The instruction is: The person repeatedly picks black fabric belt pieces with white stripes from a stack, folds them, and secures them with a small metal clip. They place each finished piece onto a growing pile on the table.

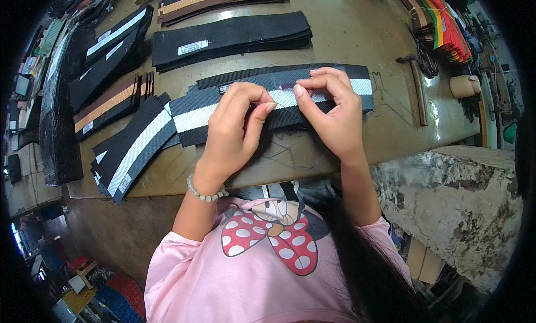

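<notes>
A stack of black, grey and white striped woven webbing strips (192, 117) lies across the table in front of me. Over its middle, my left hand (234, 125) pinches thumb and forefinger together; whatever is between the tips is too small to make out. My right hand (334, 111) rests on the same strips, thumb and forefinger drawn together beside a small dark purple thing (287, 86), whose kind I cannot tell. Both hands partly cover the strips. Beside my left forearm, a fanned pile of similar striped strips (137, 147) overlaps the stack's left end.
Black strips with a white label (240, 38) lie behind the stack, with brown and tan strips (223, 2) farther back. More piles (111, 100) stand at the left. A hammer (419, 91), a tan roll (464, 86) and colourful strips (446, 35) lie toward the right edge.
</notes>
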Available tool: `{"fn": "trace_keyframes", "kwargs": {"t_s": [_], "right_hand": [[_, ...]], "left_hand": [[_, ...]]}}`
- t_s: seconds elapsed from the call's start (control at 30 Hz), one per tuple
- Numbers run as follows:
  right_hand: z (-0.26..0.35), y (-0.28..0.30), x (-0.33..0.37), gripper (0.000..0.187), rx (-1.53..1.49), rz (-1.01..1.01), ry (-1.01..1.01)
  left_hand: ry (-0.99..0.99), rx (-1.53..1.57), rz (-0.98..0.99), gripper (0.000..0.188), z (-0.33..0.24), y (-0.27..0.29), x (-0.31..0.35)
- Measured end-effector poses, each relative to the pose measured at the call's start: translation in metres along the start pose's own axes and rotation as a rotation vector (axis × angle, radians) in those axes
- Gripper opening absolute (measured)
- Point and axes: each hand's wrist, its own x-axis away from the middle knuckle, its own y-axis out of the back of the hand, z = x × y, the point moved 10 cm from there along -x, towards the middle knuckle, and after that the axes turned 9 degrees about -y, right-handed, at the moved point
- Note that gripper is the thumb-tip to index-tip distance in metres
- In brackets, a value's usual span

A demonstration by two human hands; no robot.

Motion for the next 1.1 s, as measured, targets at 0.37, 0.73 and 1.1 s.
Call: {"fn": "trace_keyframes", "kwargs": {"t_s": [0.37,0.73,1.1], "right_hand": [[-0.03,0.003,-0.007,0.012,-0.548,0.049,-0.27],[-0.043,0.012,-0.012,0.017,-0.716,0.047,-0.296],[-0.05,0.015,-0.013,0.018,-0.868,0.046,-0.321]], "left_hand": [[-0.172,0.392,0.741,0.023,-0.077,-0.11,0.074],[0.108,-0.257,0.346,0.02,-0.006,0.049,0.077],[0.533,-0.84,0.115,0.011,0.021,0.126,0.121]]}}
